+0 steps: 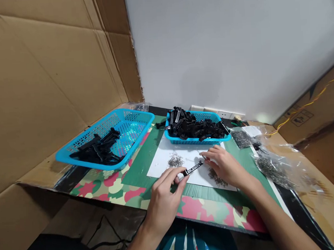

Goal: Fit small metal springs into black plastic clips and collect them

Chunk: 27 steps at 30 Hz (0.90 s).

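My left hand [166,192] is closed, thumb and fingers pinching one end of a long, narrow black plastic part [195,168]. That part is held tilted over the white paper [157,162], its far end pointing up and right. Close by that far end is my right hand [222,163], its fingers pinched together on a thin metal piece [201,153] that is too small to name. Small metal pieces lie in a pile [175,160] left of the black part. A second pile of small brownish metal pieces [216,177] sits partly under my right hand.
Behind the paper stands a blue basket [198,140] heaped with black plastic parts. A larger blue basket [141,137] at the left holds several black parts. Clear bags of small metal pieces [272,170] lie at the right. Cardboard [55,71] walls the left side.
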Tool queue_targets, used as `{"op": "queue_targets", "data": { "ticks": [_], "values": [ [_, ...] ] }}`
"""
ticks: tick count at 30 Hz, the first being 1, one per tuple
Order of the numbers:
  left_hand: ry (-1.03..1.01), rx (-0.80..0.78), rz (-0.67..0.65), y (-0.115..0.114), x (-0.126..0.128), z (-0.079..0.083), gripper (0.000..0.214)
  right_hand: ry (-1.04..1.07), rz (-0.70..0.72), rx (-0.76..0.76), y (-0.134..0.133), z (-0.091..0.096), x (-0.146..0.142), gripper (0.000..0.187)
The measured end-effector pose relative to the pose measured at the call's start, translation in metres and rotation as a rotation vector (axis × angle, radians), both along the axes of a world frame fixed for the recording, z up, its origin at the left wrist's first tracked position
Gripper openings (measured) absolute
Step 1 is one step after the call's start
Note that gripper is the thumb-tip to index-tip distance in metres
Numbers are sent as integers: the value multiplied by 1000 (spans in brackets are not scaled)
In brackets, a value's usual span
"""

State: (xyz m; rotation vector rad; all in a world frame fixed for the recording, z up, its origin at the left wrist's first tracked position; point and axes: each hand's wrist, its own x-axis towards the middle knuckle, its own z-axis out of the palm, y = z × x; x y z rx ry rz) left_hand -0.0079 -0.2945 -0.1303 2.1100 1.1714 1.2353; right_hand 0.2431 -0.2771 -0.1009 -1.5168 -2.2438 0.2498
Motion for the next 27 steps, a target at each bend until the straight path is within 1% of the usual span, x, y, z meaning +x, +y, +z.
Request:
{"op": "queue_targets", "data": {
  "ticks": [3,5,8,11,13,15,17,19,20,22,23,24,26,27],
  "values": [
    [-7,16,14,1,-1,0,17,-116,26,7,3,-3,-4,22],
    [-5,11,26,2,-1,0,20,-71,37,4,4,-2,-4,23],
    [-3,-6,39,2,-1,3,22,170,76,-46,0,5,-2,23],
    [-6,-15,67,1,-1,4,20,462,172,-142,-6,10,-3,26],
    [-8,-26,89,1,-1,4,19,614,224,-181,-9,13,-7,24],
    [-40,-37,92,1,-1,4,19,712,238,-164,-9,17,-10,18],
    [-100,-43,77,2,-2,4,21,749,214,-94,-4,28,-10,15],
    [-133,-62,61,2,-4,5,23,704,141,14,11,46,-5,15],
    [-135,-77,56,2,-5,6,24,637,79,78,22,56,0,17],
    [-126,-103,52,1,-6,7,26,438,-54,218,52,74,11,19],
    [-124,-105,48,0,-7,8,26,345,-115,268,69,80,16,18],
    [-124,-98,42,-1,-8,8,26,259,-158,268,88,83,21,17],
    [-118,-79,15,-1,-8,7,26,109,-203,141,123,82,28,20],
    [-112,-73,-3,-1,-8,7,26,91,-200,110,138,79,30,22]
  ]
}}
